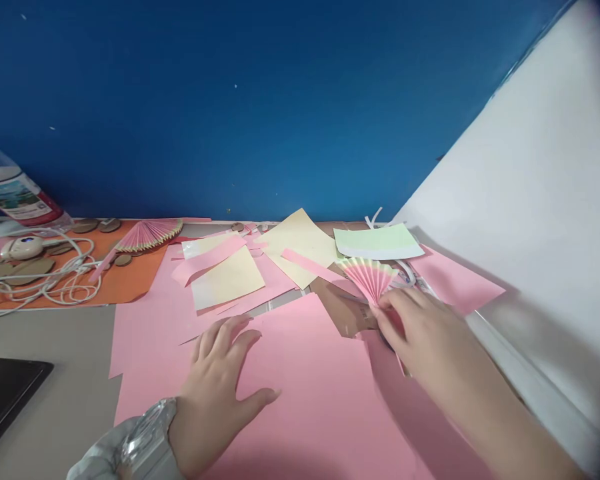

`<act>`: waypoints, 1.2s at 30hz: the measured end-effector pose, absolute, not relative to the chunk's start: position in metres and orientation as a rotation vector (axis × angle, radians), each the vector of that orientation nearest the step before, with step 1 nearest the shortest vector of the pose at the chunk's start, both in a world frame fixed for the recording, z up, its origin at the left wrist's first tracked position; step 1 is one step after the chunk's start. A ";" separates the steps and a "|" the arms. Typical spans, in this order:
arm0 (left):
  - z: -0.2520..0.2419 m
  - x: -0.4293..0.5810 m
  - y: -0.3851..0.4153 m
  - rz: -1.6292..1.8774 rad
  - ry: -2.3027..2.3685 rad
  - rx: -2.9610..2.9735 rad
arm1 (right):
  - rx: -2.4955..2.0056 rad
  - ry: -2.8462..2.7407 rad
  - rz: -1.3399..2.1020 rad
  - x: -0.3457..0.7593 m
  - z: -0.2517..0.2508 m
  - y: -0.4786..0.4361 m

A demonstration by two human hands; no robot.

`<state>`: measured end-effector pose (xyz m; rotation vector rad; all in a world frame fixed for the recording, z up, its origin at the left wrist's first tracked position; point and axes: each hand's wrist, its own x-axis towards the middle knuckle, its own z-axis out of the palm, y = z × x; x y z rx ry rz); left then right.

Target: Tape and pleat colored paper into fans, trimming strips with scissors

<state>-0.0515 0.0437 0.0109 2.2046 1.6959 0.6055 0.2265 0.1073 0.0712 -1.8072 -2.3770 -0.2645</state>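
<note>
**Pleated paper fan [371, 277] held at its gathered end**

The right hand [417, 327] pinches it in front of a pale green sheet [377, 240], probably to keep the folds together. The left hand [214, 390], fingers wide and empty, spreads over a pink sheet [310, 373], perhaps steadying it. At left, a 2nd fan [147, 235] lies on orange paper [135, 280].

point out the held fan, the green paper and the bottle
Held fan [371, 277]: head view, on its spread pleats.
Green paper [377, 241]: head view, on the middle of the sheet.
Bottle [21, 199]: head view, on its label.
</note>
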 end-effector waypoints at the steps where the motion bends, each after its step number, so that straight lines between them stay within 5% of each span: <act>1: 0.010 -0.052 0.044 0.605 1.682 2.211 | -1.799 -2.356 -0.362 0.230 0.071 0.112; 14: 0.005 -0.054 0.049 0.721 1.670 2.199 | -1.671 -2.470 0.491 0.202 0.066 0.095; 21: 0.032 -0.051 0.057 0.989 1.460 1.730 | -1.515 -2.100 0.854 0.211 0.105 0.115; 25: 0.048 -0.036 0.074 0.866 1.196 1.448 | -1.294 -1.629 1.053 0.218 0.112 0.153; 30: 0.049 -0.010 0.100 1.015 1.264 1.444 | -1.022 -1.352 1.654 0.203 0.095 0.167; 36: 0.041 -0.002 0.103 1.121 1.341 1.487 | -0.892 -1.467 1.855 0.189 0.073 0.162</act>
